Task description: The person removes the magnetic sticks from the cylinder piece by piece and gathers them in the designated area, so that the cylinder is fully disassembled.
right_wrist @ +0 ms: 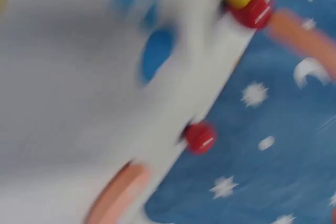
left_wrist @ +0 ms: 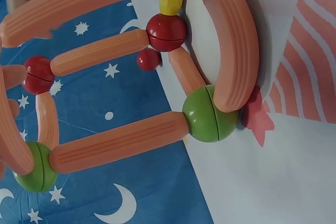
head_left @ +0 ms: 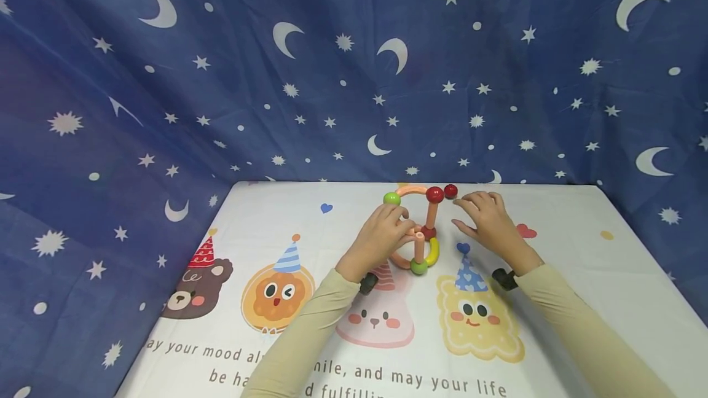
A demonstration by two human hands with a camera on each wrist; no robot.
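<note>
A framework of salmon-pink rods and red and green balls stands on the table, its upright rod (head_left: pixel 432 215) topped by a red ball (head_left: pixel 435 195). Low in it are a curved yellow rod (head_left: pixel 432 253) and a green ball (head_left: pixel 418 266). My left hand (head_left: pixel 378 235) pinches a curved salmon-pink rod (left_wrist: pixel 11 137) at the upper part of the framework; some fingertips are hidden. To the right, my right hand (head_left: pixel 487 223) hovers with loosely bent fingers and nothing in them. A loose red ball (right_wrist: pixel 199 137) lies just beyond its fingertips, apart from the framework.
Another salmon-pink rod (right_wrist: pixel 118 192) lies blurred near the loose ball in the right wrist view. A white tablecloth (head_left: pixel 575 250) printed with cartoon figures covers the table. Behind its far edge hangs a blue curtain (head_left: pixel 343 121) with moons and stars.
</note>
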